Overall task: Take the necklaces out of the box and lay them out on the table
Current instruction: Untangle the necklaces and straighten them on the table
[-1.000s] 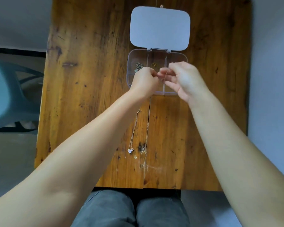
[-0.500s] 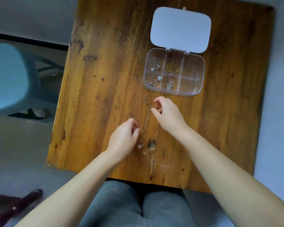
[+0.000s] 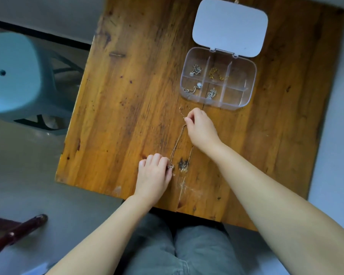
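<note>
- While a second ago both hands worked over the box (image 3: 244, 100), they're now down on the surface (image 3: 127, 116), stretching a necklace (image 3: 177, 143) flat.
- Right hand (image 3: 202, 130) pinches the clasp end; left hand (image 3: 154, 173) fingers pinch the pendant end.
- One necklace nearly laid out; four compartments still hold jewellery, so more to come.

A worn wooden surface (image 3: 139, 108) stands on a grey floor (image 3: 24, 175). A pale blue plastic stool (image 3: 12, 76) stands beside it.
</note>
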`<state>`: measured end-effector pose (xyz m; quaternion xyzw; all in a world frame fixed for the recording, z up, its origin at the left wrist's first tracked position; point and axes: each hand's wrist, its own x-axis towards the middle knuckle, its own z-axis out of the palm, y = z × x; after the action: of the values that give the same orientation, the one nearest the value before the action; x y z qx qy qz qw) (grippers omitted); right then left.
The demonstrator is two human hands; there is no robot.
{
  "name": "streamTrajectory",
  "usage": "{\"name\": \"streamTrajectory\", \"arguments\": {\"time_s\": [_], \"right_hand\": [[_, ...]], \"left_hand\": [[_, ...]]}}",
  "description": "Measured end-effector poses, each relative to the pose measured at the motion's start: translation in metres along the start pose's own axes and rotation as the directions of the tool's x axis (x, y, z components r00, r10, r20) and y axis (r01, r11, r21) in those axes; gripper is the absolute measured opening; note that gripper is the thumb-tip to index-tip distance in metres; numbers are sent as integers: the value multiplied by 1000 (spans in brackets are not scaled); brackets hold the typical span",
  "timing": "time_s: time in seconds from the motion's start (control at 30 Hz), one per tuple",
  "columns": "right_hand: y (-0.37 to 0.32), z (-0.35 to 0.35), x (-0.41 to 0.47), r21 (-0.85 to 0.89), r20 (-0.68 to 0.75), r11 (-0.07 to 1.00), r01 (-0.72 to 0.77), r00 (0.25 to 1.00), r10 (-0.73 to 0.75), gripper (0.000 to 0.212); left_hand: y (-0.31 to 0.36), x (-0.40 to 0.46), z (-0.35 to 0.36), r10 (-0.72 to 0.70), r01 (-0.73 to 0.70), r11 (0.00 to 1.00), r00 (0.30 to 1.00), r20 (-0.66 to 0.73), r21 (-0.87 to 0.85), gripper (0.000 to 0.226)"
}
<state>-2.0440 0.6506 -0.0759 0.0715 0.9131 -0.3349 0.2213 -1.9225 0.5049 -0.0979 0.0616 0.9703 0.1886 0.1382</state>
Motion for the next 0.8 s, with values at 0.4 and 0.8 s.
{"name": "streamTrajectory", "arguments": {"time_s": [0.4,0.8], "right_hand": [[92,-143,-54,992,-13,117,-41,904,428,15],[188,-174,-37,431,-25,827,-362,911,412,23]], "left_hand": [[134,17,9,595,-581,788,803,10,-205,15],[221,20,95,554,-559,825,775,304,-77,22]]}}
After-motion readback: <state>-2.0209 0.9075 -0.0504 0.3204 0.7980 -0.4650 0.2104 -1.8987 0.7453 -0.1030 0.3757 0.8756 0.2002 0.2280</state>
